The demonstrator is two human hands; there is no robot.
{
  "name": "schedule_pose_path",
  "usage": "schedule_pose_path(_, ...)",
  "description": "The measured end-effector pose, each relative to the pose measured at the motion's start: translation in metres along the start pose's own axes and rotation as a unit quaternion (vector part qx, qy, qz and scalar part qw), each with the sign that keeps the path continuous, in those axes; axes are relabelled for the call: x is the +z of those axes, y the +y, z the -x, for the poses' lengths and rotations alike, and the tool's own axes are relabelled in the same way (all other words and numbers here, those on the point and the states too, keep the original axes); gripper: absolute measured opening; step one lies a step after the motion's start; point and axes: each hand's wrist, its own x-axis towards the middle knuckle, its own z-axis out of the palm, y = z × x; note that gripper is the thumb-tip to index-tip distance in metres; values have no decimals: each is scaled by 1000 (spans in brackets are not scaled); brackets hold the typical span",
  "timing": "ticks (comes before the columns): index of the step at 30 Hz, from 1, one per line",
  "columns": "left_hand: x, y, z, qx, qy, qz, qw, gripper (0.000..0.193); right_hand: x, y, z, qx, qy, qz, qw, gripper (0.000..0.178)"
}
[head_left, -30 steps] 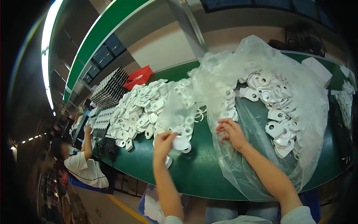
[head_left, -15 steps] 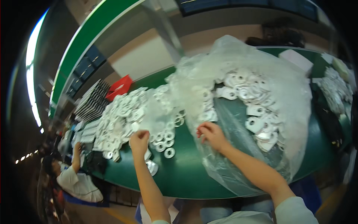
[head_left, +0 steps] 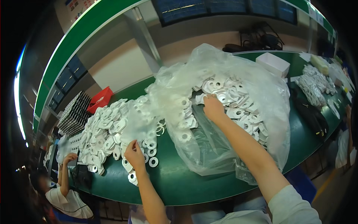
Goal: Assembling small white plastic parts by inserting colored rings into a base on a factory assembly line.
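Note:
My right hand reaches into an open clear plastic bag, fingers closed at the left end of a heap of flat white parts with round holes. At its fingertips is one flat white part, its far side partly covered by the hand. My left hand is closed in a pinch at the near edge of a second heap of white parts. Whatever it may hold is hidden. Several white rings lie just right of it on the green table.
A red bin and stacked black-and-white trays stand at the far left. Behind the bag is a white box. White bundles and a black pouch lie to the right. Another person works at the left end.
My right hand has moved from the bag's near opening farther in, to the heap's left end. My left hand stays pinched at the other heap. The view has shifted right.

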Motion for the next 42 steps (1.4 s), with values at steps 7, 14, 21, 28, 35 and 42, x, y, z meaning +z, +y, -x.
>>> schedule_pose_path(7,3,44,16,-149,-43,497,854,25,-3,1,-9,56,-57,123,989,13)
schedule_pose_path(14,9,59,27,-115,-101,507,848,20,-50,-6,-31,96,-19,-90,991,15)
schedule_pose_path(21,27,90,48,-9,-97,546,832,20,-89,-95,40,206,-261,-646,687,18)
schedule_pose_path(28,33,95,56,-79,-121,522,841,30,-67,-114,74,246,-266,-751,552,25)
schedule_pose_path(35,29,94,53,-77,-182,477,856,37,-63,-111,77,204,-273,-749,569,30)
schedule_pose_path(42,21,89,44,-96,-243,420,869,27,-53,-106,80,266,-276,-736,558,22)
